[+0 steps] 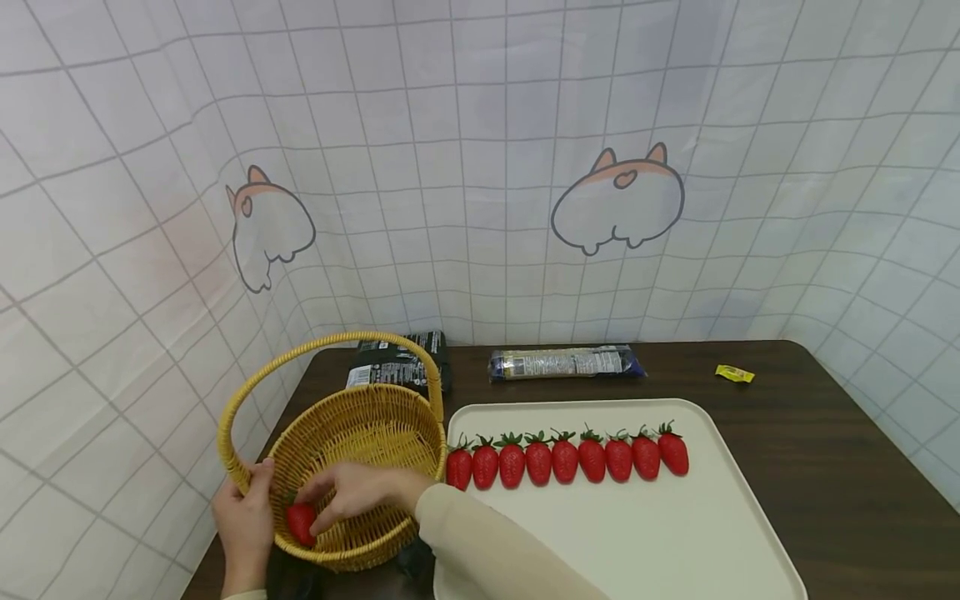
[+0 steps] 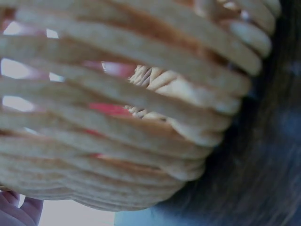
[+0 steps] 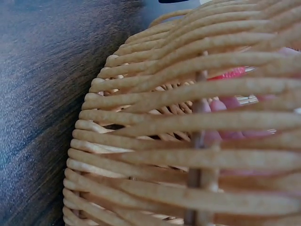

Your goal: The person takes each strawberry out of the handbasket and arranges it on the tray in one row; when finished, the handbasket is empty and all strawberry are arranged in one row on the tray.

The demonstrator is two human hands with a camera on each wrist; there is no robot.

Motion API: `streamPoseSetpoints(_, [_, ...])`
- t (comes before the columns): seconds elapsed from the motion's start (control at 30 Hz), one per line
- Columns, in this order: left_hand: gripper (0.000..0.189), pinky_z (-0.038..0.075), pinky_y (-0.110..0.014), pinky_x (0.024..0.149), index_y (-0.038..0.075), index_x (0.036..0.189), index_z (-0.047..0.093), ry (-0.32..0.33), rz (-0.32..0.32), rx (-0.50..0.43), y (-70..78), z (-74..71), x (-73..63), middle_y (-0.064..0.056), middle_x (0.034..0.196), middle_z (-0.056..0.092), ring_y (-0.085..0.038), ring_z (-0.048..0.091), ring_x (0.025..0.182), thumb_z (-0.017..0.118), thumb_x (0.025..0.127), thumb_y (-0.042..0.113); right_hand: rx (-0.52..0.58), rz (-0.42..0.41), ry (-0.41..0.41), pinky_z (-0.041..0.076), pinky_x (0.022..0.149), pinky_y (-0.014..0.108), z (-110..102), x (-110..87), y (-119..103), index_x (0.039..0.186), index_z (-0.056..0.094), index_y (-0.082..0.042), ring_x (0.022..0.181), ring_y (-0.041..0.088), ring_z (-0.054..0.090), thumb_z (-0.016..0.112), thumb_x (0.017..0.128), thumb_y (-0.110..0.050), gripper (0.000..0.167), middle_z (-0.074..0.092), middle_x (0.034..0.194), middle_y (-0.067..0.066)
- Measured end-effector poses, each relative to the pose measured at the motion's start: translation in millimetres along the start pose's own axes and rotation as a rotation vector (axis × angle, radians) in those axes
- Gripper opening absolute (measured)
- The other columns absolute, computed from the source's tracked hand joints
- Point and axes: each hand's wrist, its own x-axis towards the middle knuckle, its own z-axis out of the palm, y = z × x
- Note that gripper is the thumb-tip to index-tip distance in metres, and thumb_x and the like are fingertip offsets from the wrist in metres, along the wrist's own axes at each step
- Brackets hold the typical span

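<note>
In the head view, a yellow wicker basket (image 1: pixel 378 421) with a tall hooped handle stands at the left. My left hand (image 1: pixel 246 521) grips its left rim, near the foot of the handle. Inside the basket, my right hand (image 1: pixel 358 492) holds a red strawberry (image 1: pixel 301 523) with its fingers and thumb, low by the left wall. The woven wall (image 2: pixel 122 89) fills most of the left wrist view, with bits of red behind its gaps. Through the weave (image 3: pixel 141 101) in the right wrist view, fingers (image 3: pixel 220 106) and a red patch of strawberry (image 3: pixel 230 74) show.
Right of the basket lies a cream tray (image 1: pixel 637 533) bearing a row of several strawberries (image 1: pixel 565 461) with green leaves. Behind are a black package (image 1: pixel 397 362), a long clear-wrapped package (image 1: pixel 566 362) and a small yellow packet (image 1: pixel 734 373). A gridded curtain (image 1: pixel 480 283) hangs at the back.
</note>
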Motion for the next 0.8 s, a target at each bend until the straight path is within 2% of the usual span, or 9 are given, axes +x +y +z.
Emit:
streamPoseSetpoints(0.07, [0.03,0.033,-0.023,0.052,-0.008,0.08,0.059,0.004,0.001,0.001,0.7,0.2,-0.7,0.006,0.058,0.052,-0.008,0.042,0.052,0.064,0.095,0.017,0.005,-0.014,-0.023,0.041,0.092,0.015,0.3,-1.0,-0.6,0.127,0.063,-0.007,0.105,-0.002,0.058,0.073,0.084,-0.009,0.044,0.067,0.117,-0.008])
streamPoseSetpoints(0.17, [0.03,0.034,-0.022,0.05,-0.008,0.08,0.059,0.003,-0.003,0.003,1.1,0.5,-1.2,0.005,0.058,0.052,-0.008,0.042,0.051,0.064,0.095,0.017,0.053,-0.006,-0.056,0.048,0.082,0.017,0.8,-2.5,-1.0,0.125,0.063,-0.005,0.096,-0.001,0.06,0.072,0.084,-0.006,0.042,0.068,0.108,-0.007])
streamPoseSetpoints(0.3, [0.03,0.032,-0.024,0.049,-0.008,0.08,0.059,0.001,-0.007,0.008,0.4,0.6,-1.6,0.005,0.058,0.052,-0.009,0.04,0.05,0.064,0.095,0.018,0.192,0.052,-0.13,0.054,0.071,0.024,2.9,-4.9,-0.3,0.126,0.062,-0.001,0.083,0.003,0.063,0.068,0.086,0.001,0.04,0.068,0.097,-0.003])
streamPoseSetpoints(0.4, [0.03,0.031,-0.024,0.05,-0.007,0.08,0.06,0.003,0.002,0.013,-0.7,0.7,-1.5,0.005,0.058,0.052,-0.009,0.039,0.05,0.064,0.095,0.018,0.231,0.076,-0.167,0.054,0.072,0.023,3.9,-6.0,0.8,0.126,0.06,0.001,0.081,0.004,0.062,0.067,0.086,0.005,0.04,0.067,0.095,-0.001])
streamPoseSetpoints(0.67, [0.03,0.032,-0.024,0.05,-0.008,0.08,0.06,0.007,-0.002,0.024,0.1,0.5,-1.6,0.004,0.057,0.053,-0.009,0.038,0.048,0.064,0.095,0.017,0.109,0.016,-0.199,0.048,0.078,0.016,3.6,-6.4,2.1,0.123,0.061,0.001,0.086,-0.001,0.059,0.067,0.086,0.005,0.038,0.066,0.099,-0.003])
streamPoseSetpoints(0.8, [0.032,0.031,-0.025,0.05,-0.007,0.079,0.059,0.0,-0.008,0.03,1.9,0.3,-1.3,0.004,0.058,0.054,-0.011,0.037,0.048,0.064,0.096,0.019,0.041,0.0,-0.189,0.047,0.079,0.014,3.8,-7.7,2.2,0.123,0.062,0.0,0.087,-0.003,0.058,0.064,0.087,0.004,0.036,0.066,0.101,-0.004])
